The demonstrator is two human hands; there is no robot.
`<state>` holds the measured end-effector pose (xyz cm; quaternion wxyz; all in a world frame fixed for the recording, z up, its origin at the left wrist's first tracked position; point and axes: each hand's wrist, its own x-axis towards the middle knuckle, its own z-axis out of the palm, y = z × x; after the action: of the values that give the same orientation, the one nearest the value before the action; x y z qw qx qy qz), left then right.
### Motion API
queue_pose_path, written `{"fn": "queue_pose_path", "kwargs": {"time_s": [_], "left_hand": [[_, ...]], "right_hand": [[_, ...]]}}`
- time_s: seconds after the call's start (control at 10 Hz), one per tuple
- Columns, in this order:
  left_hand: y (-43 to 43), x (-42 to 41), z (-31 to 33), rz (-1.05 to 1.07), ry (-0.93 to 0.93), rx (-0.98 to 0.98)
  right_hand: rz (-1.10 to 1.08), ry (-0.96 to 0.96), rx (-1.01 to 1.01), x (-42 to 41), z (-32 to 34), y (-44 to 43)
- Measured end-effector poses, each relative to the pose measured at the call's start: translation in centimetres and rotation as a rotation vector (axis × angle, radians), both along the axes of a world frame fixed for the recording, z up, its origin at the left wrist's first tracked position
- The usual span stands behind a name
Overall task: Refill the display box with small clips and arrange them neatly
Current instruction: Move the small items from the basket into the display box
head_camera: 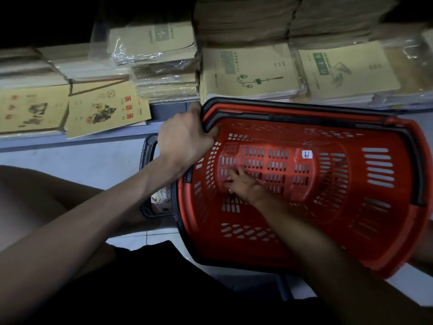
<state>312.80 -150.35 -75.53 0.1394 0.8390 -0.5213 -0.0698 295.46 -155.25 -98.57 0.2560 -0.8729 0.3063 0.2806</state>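
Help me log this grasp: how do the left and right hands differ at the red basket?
The left hand grips the rim of the red basket at its upper left corner, fingers curled over the edge; the right hand lies deep inside, fingers stretched against the slotted bottom. The left hand is outside the basket wall; the right hand is within it. Both are bare and touch the same basket.

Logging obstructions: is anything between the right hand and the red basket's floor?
Nothing visible: the right hand touches the floor of the red basket, whose rim the left hand grips. No clips can be made out.
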Motion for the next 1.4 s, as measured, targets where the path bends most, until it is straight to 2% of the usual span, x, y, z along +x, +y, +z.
{"fn": "queue_pose_path", "kwargs": {"time_s": [0.1,0.3,0.4,0.5,0.6,0.7,0.8,0.9,1.0,1.3,1.4], "left_hand": [[-0.3,0.1,0.0,-0.001,-0.005,0.015],[-0.5,0.3,-0.1,0.004,-0.012,0.025],[-0.7,0.5,-0.3,0.009,-0.013,0.020],[-1.3,0.8,-0.4,0.001,-0.009,0.015],[-2.2,1.3,-0.4,-0.002,0.001,0.010],[-3.4,1.8,-0.4,0.002,0.018,0.021],[-4.5,2.2,-0.6,-0.010,0.019,0.037],[-5.2,2.5,-0.5,-0.033,-0.046,0.032],[-5.5,2.4,-0.3,-0.067,-0.115,0.004],[-5.3,3.1,-0.5,-0.153,-0.029,0.004],[-4.8,3.4,-0.1,-0.147,-0.010,-0.010]], "right_hand": [[-0.255,-0.009,0.101,-0.3,-0.5,0.3],[-0.501,0.038,0.254,-1.9,0.1,-0.5],[-0.329,0.082,0.149,-2.7,0.0,-0.5],[-0.149,0.030,0.056,-3.7,-1.2,-0.6],[-0.290,-0.143,-0.011,-3.9,0.2,-0.5],[-0.613,-0.231,0.100,-3.5,1.1,-1.0],[-0.840,-0.313,0.239,-2.8,2.4,-2.5],[-0.872,-0.408,0.324,-2.4,6.2,-3.7],[-0.854,-0.482,0.325,-2.2,11.3,-4.6],[-0.665,-0.727,0.307,-2.0,22.0,-7.2],[-0.611,-0.758,0.234,-1.2,24.5,-7.8]]}}
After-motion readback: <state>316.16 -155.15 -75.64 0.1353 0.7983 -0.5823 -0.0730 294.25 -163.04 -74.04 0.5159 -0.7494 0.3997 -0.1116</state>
